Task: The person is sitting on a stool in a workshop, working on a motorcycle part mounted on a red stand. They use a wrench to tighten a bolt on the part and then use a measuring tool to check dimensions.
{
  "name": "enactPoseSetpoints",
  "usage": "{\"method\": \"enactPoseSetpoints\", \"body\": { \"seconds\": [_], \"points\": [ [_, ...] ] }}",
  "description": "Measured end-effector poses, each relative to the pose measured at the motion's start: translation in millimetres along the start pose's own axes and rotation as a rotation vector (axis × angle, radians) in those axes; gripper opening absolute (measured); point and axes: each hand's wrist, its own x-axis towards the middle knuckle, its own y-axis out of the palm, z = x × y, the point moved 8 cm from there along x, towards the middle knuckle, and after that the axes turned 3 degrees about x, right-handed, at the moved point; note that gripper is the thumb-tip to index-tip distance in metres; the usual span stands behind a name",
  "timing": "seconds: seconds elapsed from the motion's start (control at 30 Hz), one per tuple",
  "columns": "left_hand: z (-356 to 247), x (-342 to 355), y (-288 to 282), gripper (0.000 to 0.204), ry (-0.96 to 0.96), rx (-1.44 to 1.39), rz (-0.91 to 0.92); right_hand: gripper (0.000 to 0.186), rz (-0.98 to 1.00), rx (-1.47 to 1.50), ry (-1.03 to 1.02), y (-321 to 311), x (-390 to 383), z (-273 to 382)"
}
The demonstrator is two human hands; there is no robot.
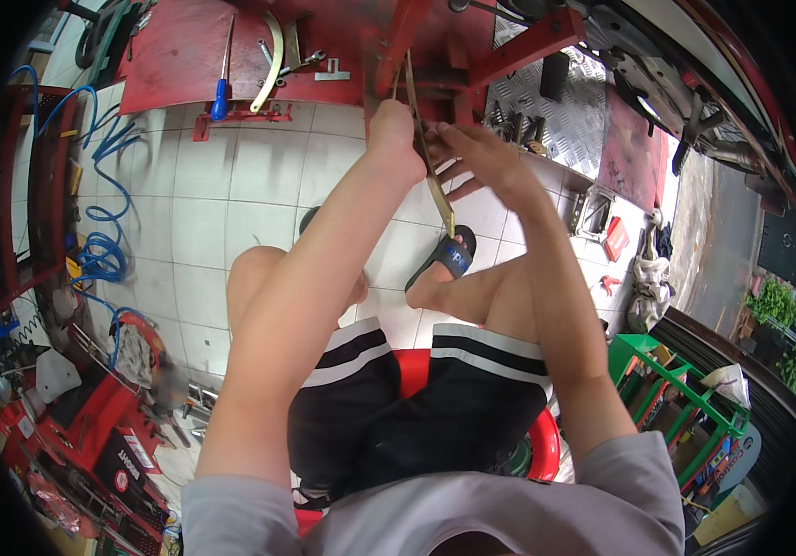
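A long, thin, brass-coloured curved strip (438,199) runs from the red metal post (393,51) down toward my right foot. My left hand (392,130) is closed at the upper part of the strip, by the post; its fingertips are hidden behind the hand. On the strip's right side, my right hand (481,157) has its fingers spread apart, close to the strip. Whether the right fingertips touch it, I cannot tell. The lower end of the strip hangs just above the dark sandal (454,258).
On the red worktop (171,60) lie a blue-handled screwdriver (221,97), a pale curved strip (273,69) and wrenches (301,65). A coiled blue hose (101,255) is at the left. A green metal frame (662,371) stands at the right, a red stool (544,445) beneath me.
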Motion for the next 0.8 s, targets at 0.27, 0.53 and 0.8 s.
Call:
{"method": "enactPoseSetpoints", "body": {
  "seconds": [0.27, 0.53, 0.8],
  "points": [
    [-15, 3, -6, 0.014, 0.204, 0.423, -0.185, 0.04, 0.217, 0.349, 0.051, 31, 43, -28],
    [-88, 39, -12, 0.025, 0.844, 0.69, -0.173, 0.035, 0.031, 0.18, 0.01, 24, 59, -36],
    [-94, 45, 5, 0.029, 0.868, 0.859, -0.08, 0.031, 0.195, 0.278, -0.049, 17, 63, -35]
  ]
}}
